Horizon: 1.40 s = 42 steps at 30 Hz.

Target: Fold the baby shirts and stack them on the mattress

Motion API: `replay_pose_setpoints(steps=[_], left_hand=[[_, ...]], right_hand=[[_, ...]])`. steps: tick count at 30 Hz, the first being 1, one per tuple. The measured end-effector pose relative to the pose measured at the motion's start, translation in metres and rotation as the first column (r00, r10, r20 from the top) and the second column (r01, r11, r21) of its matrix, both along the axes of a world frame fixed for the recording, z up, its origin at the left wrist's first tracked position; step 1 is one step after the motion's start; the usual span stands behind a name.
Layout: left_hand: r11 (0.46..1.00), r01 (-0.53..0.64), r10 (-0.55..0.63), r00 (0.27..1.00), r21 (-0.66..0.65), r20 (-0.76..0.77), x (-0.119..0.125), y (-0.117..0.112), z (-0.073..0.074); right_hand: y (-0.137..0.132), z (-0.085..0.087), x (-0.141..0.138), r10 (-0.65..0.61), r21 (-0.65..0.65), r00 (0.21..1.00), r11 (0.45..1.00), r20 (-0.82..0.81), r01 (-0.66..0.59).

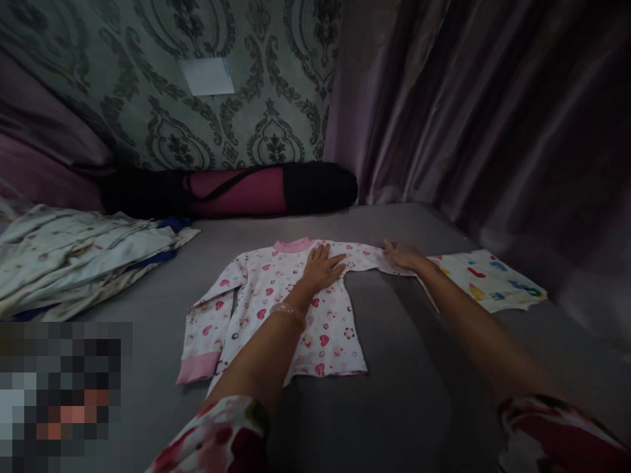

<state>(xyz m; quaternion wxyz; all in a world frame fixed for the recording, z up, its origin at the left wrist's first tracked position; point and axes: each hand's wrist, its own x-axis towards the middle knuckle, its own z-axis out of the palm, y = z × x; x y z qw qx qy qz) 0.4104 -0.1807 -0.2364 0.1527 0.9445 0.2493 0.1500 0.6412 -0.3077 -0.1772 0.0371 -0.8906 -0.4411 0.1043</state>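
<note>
Currently both arms are reaching forward over a grey bed surface point(424, 368), with the floral sleeves cutting off at the bottom edge.

The left hand point(323, 266) is lying flat, palm down and fingers spread wide. It is pressing on the chest of a small heart-print shirt point(325, 328) just below the pink collar and is gripping nothing. A bracelet point(288, 313) is sitting at that wrist.

The right hand point(401, 255) is stretching further out, resting on the shirt's sleeve on that side. It is showing blurred, so I cannot tell whether the fingers are pinching the cloth or lying open on it.

The shirt is lying spread flat in the middle of the surface, collar away from the person. Its other sleeve is trailing down beside the body, pink cuff showing. The sleeve under the right hand is mostly hiding beneath hand and forearm.

A folded letter-print garment point(488, 279) is lying just beyond the right hand. A pile of clothes point(73, 256) is sitting far left, partly running out of frame. A rolled mat point(236, 190) is lying against the wall behind. The lower-left corner is showing pixelated and unreadable.
</note>
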Motion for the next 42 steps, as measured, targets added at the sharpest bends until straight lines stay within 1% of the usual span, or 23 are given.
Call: replay_pose_setpoints(steps=[2,3,5,7,10,12,14,16,17,19,20,22,25,27,29,31,34,35,37,39,41,42], left_hand=[[1.000,-0.013,0.013,1.000,-0.005,0.007,0.001,-0.001,0.000],[1.000,-0.023,0.023,1.000,-0.013,0.008,0.001,-0.001,0.000],[0.999,-0.036,0.036,0.999,-0.026,0.016,0.002,-0.001,0.000],[0.999,-0.032,0.033,0.999,-0.018,0.031,0.002,0.000,-0.001],[1.000,-0.020,0.020,1.000,0.009,0.018,0.002,-0.001,-0.002],[1.000,-0.026,0.026,0.999,0.006,-0.022,0.002,-0.002,-0.001],[0.999,-0.042,0.041,0.997,-0.005,-0.065,0.003,-0.003,0.003],[0.998,-0.063,0.060,0.993,-0.019,-0.102,0.005,-0.003,0.008],[0.997,-0.071,0.067,0.991,-0.026,-0.115,0.006,-0.003,0.011],[0.995,-0.089,0.081,0.986,-0.047,-0.147,0.010,-0.002,0.018],[0.993,-0.098,0.087,0.982,-0.060,-0.166,0.012,-0.001,0.021],[0.989,-0.123,0.104,0.974,-0.082,-0.200,0.015,0.000,0.026],[0.981,-0.183,0.170,0.970,-0.057,-0.176,0.018,-0.003,0.026],[0.977,-0.213,0.210,0.969,-0.010,-0.134,0.018,-0.007,0.023],[0.976,-0.215,0.217,0.970,0.026,-0.112,0.018,-0.011,0.019],[0.977,-0.211,0.213,0.971,0.029,-0.110,0.019,-0.012,0.017],[0.976,-0.217,0.213,0.966,-0.013,-0.148,0.024,-0.007,0.022],[0.975,-0.221,0.212,0.961,-0.034,-0.178,0.027,-0.005,0.025],[0.971,-0.230,0.207,0.946,-0.070,-0.248,0.032,0.000,0.032],[0.967,-0.237,0.201,0.934,-0.091,-0.294,0.036,0.002,0.037],[0.966,-0.234,0.191,0.934,-0.112,-0.301,0.037,0.003,0.039],[0.967,-0.223,0.181,0.942,-0.125,-0.284,0.036,0.003,0.039]], right_hand=[[-0.009,0.009,0.013,-0.056,-0.097,0.991,0.993,0.124,0.068],[-0.014,0.011,0.018,-0.076,-0.149,0.985,0.984,0.158,0.100],[-0.023,0.015,0.026,-0.090,-0.196,0.982,0.973,0.165,0.122],[-0.031,0.018,0.034,-0.095,-0.196,0.985,0.973,0.145,0.123],[-0.038,0.021,0.046,-0.086,-0.106,0.995,0.990,0.052,0.091],[-0.041,0.022,0.054,-0.096,0.014,0.993,0.995,-0.067,0.097],[-0.045,0.020,0.061,-0.104,0.159,0.978,0.978,-0.180,0.133],[-0.047,0.018,0.066,-0.117,0.279,0.969,0.944,-0.219,0.177],[-0.047,0.017,0.069,-0.112,0.312,0.969,0.933,-0.218,0.178],[-0.045,0.016,0.075,-0.088,0.332,0.977,0.931,-0.197,0.151],[-0.043,0.017,0.079,-0.069,0.322,0.980,0.938,-0.185,0.127],[-0.039,0.017,0.087,-0.022,0.264,0.988,0.963,-0.150,0.062],[-0.037,0.013,0.097,0.038,0.099,0.999,0.994,-0.006,-0.037],[-0.039,0.009,0.098,0.091,-0.012,0.990,0.996,0.105,-0.090],[-0.041,0.005,0.090,0.118,-0.068,0.978,0.992,0.174,-0.107],[-0.041,0.002,0.073,0.086,-0.085,0.967,0.994,0.239,-0.067],[-0.028,-0.002,0.032,0.022,-0.053,0.927,0.999,0.375,-0.002],[-0.021,-0.004,0.014,0.043,-0.027,0.914,0.999,0.403,-0.035],[-0.002,-0.014,-0.021,0.124,-0.012,0.919,0.992,0.375,-0.129],[0.015,-0.026,-0.052,0.227,-0.006,0.922,0.971,0.315,-0.237],[0.026,-0.038,-0.073,0.157,0.036,0.969,0.985,0.191,-0.167],[0.028,-0.042,-0.079,0.117,0.049,0.978,0.991,0.170,-0.127]])
